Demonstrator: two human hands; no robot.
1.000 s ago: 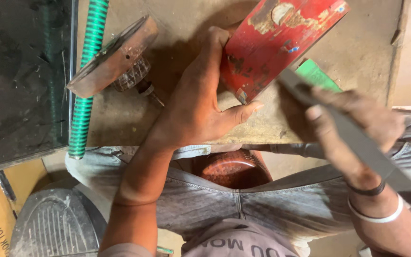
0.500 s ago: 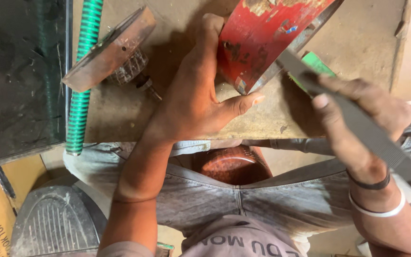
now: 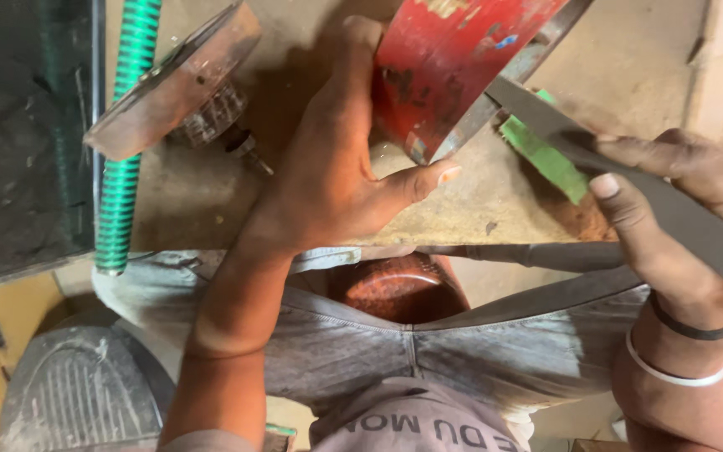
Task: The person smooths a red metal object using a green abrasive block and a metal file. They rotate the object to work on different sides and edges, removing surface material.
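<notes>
The left hand (image 3: 336, 180) lies spread against the red painted metal piece (image 3: 453, 59), palm toward it, thumb stretched out to about 3 o'clock under its lower corner and the fingers reaching up along its left edge; its grip is a flat, open-handed press on the piece and not a closed fist. The red metal piece, chipped and worn down to bare steel along its lower right edge, stands at 12 o'clock in the view, tilted, its lower corner resting on the dusty beige table (image 3: 211, 201). The right hand (image 3: 671, 192), at 3 o'clock, has its grip closed around a long flat grey metal file (image 3: 629, 180), thumb laid along the blade; the file's tip touches the bare steel edge of the red piece. Just under the file lies a green flat strip (image 3: 546, 159) on the table. At 10 o'clock a round rusty-brown metal disc with a short spindle (image 3: 173, 84) sits tilted on the table, and beside it a green ribbed hose (image 3: 123, 142) runs from the top edge down past the table's front edge. A black band and a white bangle (image 3: 679, 372) circle the right wrist. At 6 o'clock, below the table edge, are grey trousers (image 3: 361, 343) and a reddish-brown rounded object (image 3: 395, 289) between the knees
</notes>
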